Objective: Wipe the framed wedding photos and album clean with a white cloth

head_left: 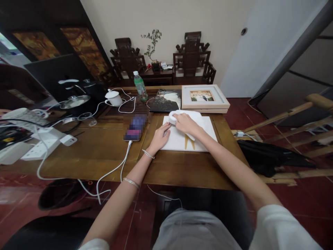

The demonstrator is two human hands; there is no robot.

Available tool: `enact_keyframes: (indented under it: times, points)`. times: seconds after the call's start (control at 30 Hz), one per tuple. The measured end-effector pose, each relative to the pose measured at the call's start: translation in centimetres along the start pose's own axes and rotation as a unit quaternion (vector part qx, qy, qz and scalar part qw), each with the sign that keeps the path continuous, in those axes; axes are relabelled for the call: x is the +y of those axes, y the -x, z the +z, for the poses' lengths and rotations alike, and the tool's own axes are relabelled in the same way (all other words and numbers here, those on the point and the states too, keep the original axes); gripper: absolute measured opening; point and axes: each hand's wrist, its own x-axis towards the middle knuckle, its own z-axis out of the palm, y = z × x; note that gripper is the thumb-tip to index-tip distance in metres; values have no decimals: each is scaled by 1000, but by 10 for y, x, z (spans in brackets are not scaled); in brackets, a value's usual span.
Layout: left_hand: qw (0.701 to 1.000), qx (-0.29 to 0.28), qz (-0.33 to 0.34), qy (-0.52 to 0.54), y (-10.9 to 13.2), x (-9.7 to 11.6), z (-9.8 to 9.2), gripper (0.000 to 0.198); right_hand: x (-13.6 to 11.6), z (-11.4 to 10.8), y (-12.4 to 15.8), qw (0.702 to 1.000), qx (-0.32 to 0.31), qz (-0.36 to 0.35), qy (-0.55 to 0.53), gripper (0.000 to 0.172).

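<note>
A flat white board point(169, 144) lies near the table's front edge, with tan strips point(189, 142) showing on its lower middle. My right hand point(185, 122) reaches over its upper part, fingers closed on a white ring-shaped roll point(172, 117). White sheet-like material point(196, 116) spreads beside and beyond that hand; whether it joins the roll I cannot tell. My left hand point(160, 136) rests on the board's left edge, fingers stretched out and holding nothing.
Behind the board sit a pale picture frame point(226, 104) and a dark printed picture point(163, 101). A green bottle point(140, 86), a lidded white cup point(113, 98) and a charging phone point(135, 127) stand or lie leftward. Cables and a power strip point(43, 147) crowd the far left.
</note>
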Motion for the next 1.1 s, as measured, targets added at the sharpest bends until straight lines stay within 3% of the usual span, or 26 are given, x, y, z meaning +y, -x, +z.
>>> enact_keyframes:
  times: [0.23,0.33,0.43,0.6,0.7,0.93,1.0,1.1]
  points:
    - [1000,-7,13,-3,0,2,-2,35,-18,-4,-41,999,-18,12,-30,32]
    - [1000,-2,6,2,1,0,0,35,-5,-11,-41,998,-17,52,-24,34]
    - [1000,-3,3,10,1,-2,1,35,24,-19,-30,996,-15,91,-11,34]
    - [1000,0,4,21,2,-1,1,35,78,-27,16,992,-3,126,13,36]
    - [1000,5,5,25,2,-2,2,35,91,-26,59,993,3,112,28,33]
    - [1000,16,7,24,2,-5,4,34,44,-25,170,999,-35,16,29,38]
    - [1000,16,8,22,2,-5,4,34,35,-27,182,998,-51,-7,34,38]
    - [1000,16,10,20,2,-5,4,34,38,-29,175,998,-56,-22,19,37]
